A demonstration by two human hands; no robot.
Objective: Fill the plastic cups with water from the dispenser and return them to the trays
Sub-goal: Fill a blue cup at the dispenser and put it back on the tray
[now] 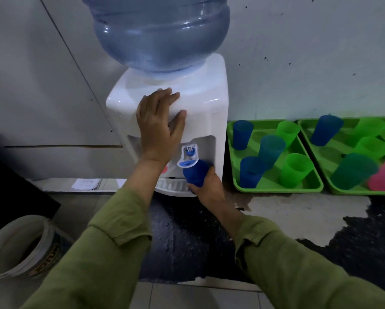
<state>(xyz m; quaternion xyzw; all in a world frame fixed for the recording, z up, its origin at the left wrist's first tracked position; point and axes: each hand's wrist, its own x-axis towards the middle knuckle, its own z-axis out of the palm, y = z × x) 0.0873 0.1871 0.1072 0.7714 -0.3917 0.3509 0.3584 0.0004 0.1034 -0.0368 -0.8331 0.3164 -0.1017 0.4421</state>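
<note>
A white water dispenser (200,92) with a large blue bottle (160,30) on top stands on the floor against the wall. My left hand (158,128) rests flat on the dispenser's front top edge, fingers straight. My right hand (207,186) grips a blue plastic cup (196,172) and holds it tilted under the blue tap (188,156), above the drip tray (171,186). To the right, a green tray (276,188) holds several blue and green cups. A second green tray (347,191) holds blue, green and pink cups.
A white bucket (22,246) stands at the lower left. A dark wet patch (187,237) spreads over the floor in front of the dispenser and toward the right. A red tap (164,169) is partly hidden behind my left wrist. Papers (86,184) lie by the wall.
</note>
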